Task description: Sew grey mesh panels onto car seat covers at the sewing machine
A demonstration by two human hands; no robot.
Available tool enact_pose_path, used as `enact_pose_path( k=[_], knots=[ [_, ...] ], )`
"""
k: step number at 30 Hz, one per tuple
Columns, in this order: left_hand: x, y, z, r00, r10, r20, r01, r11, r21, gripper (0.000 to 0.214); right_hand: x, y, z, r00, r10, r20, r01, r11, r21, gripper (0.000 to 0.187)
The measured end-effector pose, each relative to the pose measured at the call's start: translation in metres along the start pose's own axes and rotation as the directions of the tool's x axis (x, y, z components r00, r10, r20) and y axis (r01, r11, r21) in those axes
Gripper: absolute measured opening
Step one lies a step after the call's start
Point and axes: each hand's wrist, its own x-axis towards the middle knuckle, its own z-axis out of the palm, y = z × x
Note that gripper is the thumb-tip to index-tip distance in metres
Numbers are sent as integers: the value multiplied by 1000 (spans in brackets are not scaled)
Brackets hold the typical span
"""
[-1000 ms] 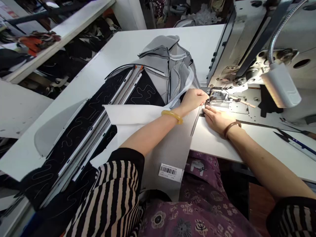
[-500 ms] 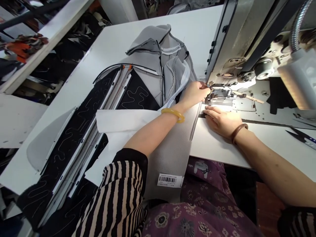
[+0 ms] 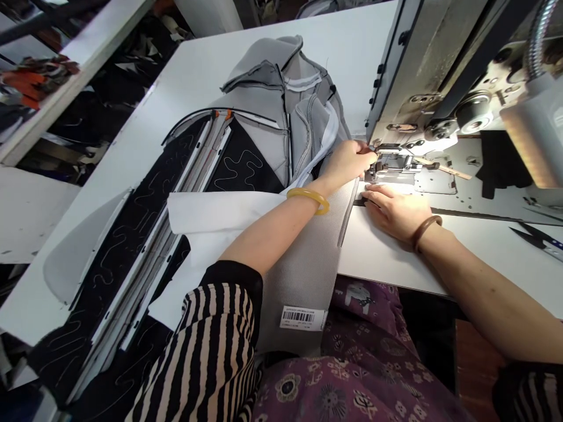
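Observation:
My left hand [image 3: 345, 161] reaches across the grey fabric cover [image 3: 303, 269] to the sewing machine's presser foot [image 3: 382, 167]. Its thumb and fingers are pinched together beside the foot; what they hold is too small to make out. On the machine bed, my right hand [image 3: 396, 212] lies palm down just in front of the foot, fingers stretched to the left. Its fingertips rest by a short dark strip [image 3: 359, 203] near the cover's edge. The cover is a sewn piece of grey and black panels with white lining [image 3: 224, 214] folded over it and a barcode label [image 3: 303, 317].
The sewing machine head [image 3: 422, 70] rises at the right, with a lamp-lit metal plate [image 3: 448, 199] under it. Scissors [image 3: 539, 239] lie at the right edge, near a black fabric scrap [image 3: 499, 161]. A shelf of scraps [image 3: 39, 82] stands at the left.
The view has shifted slightly. Both hands keep their places at the presser foot, and the cover lies nearly as before.

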Motion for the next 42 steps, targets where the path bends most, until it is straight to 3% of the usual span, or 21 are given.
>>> enact_pose_path(
  k=[3,5,7,9,11,15,19,22,26,30,34,37,42],
  knots=[
    [-1,2,1,1000,-11,-7,11,1000,-3,13,0,3,-1,974,1,-227,20,996,90,36],
    [-2,3,2,1000,-11,-6,11,1000,-20,13,3,7,-2,916,97,-389,-24,982,190,32],
    [-2,2,3,1000,-7,-3,7,999,-32,14,9,13,-2,850,232,-474,-67,938,341,26],
    [-1,2,3,1000,-2,-7,1,1000,-30,16,14,18,-1,807,353,-472,-93,867,489,22],
    [0,1,0,1000,-1,5,1,999,-33,18,17,20,1,796,399,-455,-95,825,557,20],
    [-4,5,-9,978,-27,208,32,999,-20,23,17,15,-1,810,400,-429,-73,795,603,19],
    [-11,9,-14,930,-53,364,40,998,42,20,15,9,-7,840,468,-274,-154,691,706,30],
    [-13,9,-14,932,-39,359,31,999,29,20,14,8,-8,872,441,-212,-187,701,688,29],
    [-13,8,-13,938,-46,345,41,999,22,19,15,10,-7,873,395,-287,-133,757,639,21],
    [-14,7,-12,961,-22,275,29,999,-22,22,16,10,-7,873,395,-285,-136,760,636,20],
    [-12,3,-6,998,35,43,-31,996,-89,24,16,9,-8,858,463,-222,-199,699,687,19],
    [-9,-3,-2,991,79,-109,-91,990,-108,18,16,9,-8,851,490,-191,-255,701,666,15],
    [-6,-10,4,972,150,-179,-156,988,-22,17,17,7,-7,855,498,-144,-322,729,603,11]
  ],
)
